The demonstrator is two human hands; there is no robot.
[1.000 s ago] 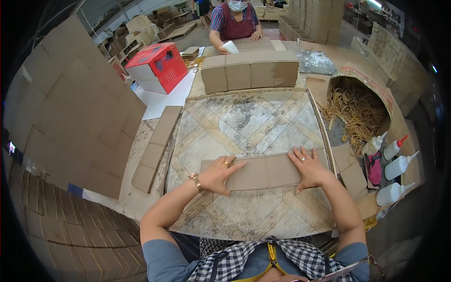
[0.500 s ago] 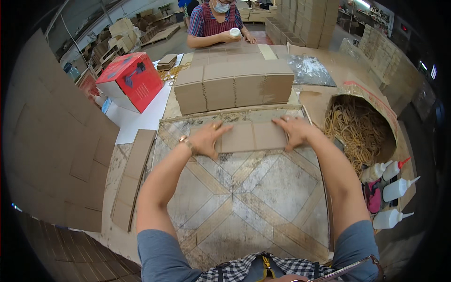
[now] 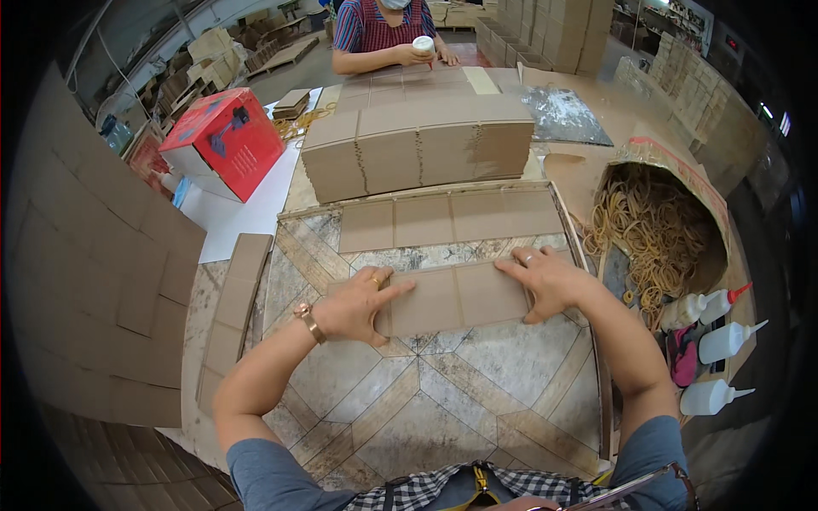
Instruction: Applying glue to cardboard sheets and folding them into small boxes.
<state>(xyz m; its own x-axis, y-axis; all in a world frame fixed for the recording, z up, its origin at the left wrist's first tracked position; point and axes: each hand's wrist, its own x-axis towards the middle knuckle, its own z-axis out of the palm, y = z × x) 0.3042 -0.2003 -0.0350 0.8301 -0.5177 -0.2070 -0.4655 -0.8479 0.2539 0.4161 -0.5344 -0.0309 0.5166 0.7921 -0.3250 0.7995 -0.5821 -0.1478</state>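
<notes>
A flat brown cardboard strip [image 3: 434, 298] with crosswise crease lines lies on the patterned board [image 3: 434, 434] in front of me. At its left end my left hand [image 3: 351, 305] has thumb and fingers across the opposite long edges. My right hand [image 3: 550, 281] grips the right end the same way. Just beyond it, apart from it, a second creased cardboard strip [image 3: 498, 213] rests along the board's far edge. Behind that stands a thick stack of cardboard strips [image 3: 388, 163]. The undersides of my fingers are partly hidden.
A co-worker [image 3: 383, 38] holds a white bottle [image 3: 423, 46] across the table. To the right are a sack of rubber bands [image 3: 656, 221] and several white squeeze bottles [image 3: 722, 342]. At left sit a red box [image 3: 234, 145] and a long cardboard piece [image 3: 234, 311]. A raised rim [image 3: 601, 409] edges the board.
Both hands have come nearer to me with a cardboard strip between them. Another strip now shows at the far edge of the board. The co-worker's bottle has tipped downward.
</notes>
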